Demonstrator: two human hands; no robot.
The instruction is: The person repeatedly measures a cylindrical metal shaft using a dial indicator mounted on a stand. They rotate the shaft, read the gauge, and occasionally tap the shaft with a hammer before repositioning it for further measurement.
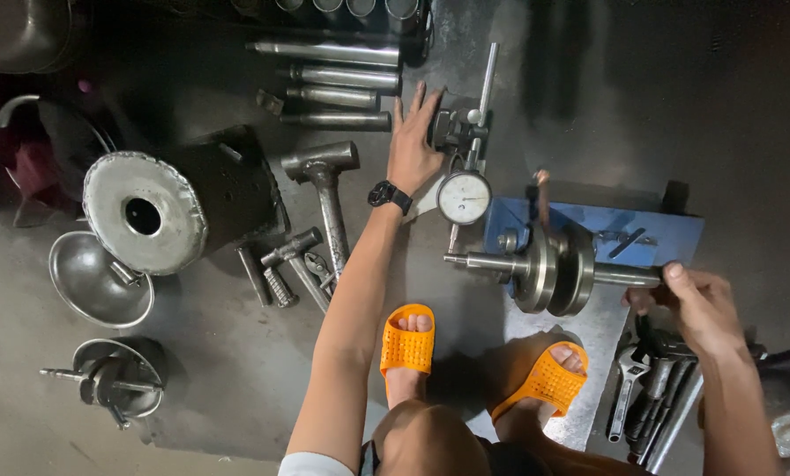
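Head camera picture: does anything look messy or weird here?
Nothing looks broken or spilled. The big dark metal cylinder lies tipped on its side, and the grey steel hammers lie scattered on the floor beside it.

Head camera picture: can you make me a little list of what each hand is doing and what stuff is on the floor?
Left hand: flat on the dial gauge stand
Right hand: gripping the shaft end of the crankshaft
Dial gauge: round white face, beside the crankshaft
Crankshaft rest: blue stand
Left of the arm: two hammers, a welded metal cylinder
Feet: orange sandals
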